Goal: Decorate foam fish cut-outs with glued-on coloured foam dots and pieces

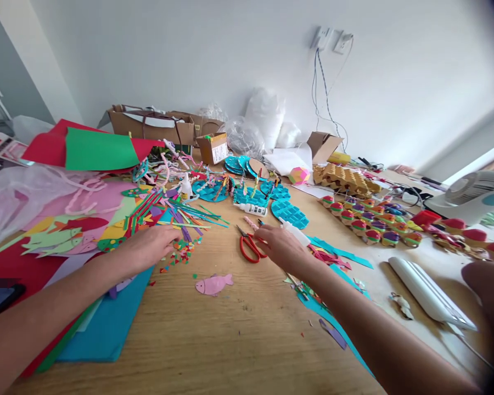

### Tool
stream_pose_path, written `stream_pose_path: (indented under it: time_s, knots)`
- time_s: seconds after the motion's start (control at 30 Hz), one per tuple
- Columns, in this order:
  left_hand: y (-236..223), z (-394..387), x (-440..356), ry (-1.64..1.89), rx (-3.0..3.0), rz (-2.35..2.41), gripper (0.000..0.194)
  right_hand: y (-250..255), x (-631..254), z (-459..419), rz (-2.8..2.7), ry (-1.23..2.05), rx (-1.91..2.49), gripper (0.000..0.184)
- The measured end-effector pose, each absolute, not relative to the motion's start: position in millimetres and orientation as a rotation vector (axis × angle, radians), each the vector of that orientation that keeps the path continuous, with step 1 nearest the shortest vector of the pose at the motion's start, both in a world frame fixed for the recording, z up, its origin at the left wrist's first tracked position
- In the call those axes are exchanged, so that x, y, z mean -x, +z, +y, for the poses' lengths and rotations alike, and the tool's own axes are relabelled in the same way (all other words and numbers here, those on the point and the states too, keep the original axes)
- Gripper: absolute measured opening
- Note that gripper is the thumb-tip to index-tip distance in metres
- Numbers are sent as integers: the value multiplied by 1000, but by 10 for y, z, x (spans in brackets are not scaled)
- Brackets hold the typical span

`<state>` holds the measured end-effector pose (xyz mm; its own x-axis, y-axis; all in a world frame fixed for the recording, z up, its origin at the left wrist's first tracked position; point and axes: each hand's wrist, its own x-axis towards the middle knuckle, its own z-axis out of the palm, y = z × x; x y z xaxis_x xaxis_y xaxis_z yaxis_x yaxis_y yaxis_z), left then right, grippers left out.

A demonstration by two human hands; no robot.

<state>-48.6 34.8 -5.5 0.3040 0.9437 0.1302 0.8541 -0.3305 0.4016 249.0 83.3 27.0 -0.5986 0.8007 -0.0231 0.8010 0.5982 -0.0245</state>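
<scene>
My left hand (158,244) is low over the table at left, fingers loosely bent and nothing visible in them. Under and beside its fingertips lie small coloured paper scraps (183,253) and a heap of narrow paper strips (181,211). Beside red-handled scissors (249,249) is my right hand (280,244), its fingers loosely spread and partly hidden; whether they touch the handles I cannot tell. A white glue bottle (296,233) lies just behind that hand. Between my hands, nearer to me, a pink paper fish (214,285) lies flat on the wooden table.
Paper fish cutouts (78,236) and blue sheets (107,329) lie left. Blue woven discs (290,213) and another glue bottle (253,209) are behind. Painted egg-carton pieces (370,219), a white fan (473,195) and a white elongated device (430,291) stand right. Cardboard boxes (152,129) line the wall.
</scene>
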Motion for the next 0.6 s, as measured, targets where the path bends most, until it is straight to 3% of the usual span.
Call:
stream_pose_path:
  time_s: [0.13,0.6]
  knots:
    - [-13,457,500,125,-2318,1703,26,311,-2437,522,2799,-165,-1246,16]
    - [-77,581,479,80,-2307,1660,24,290,-2548,-26,2732,-358,-1180,12]
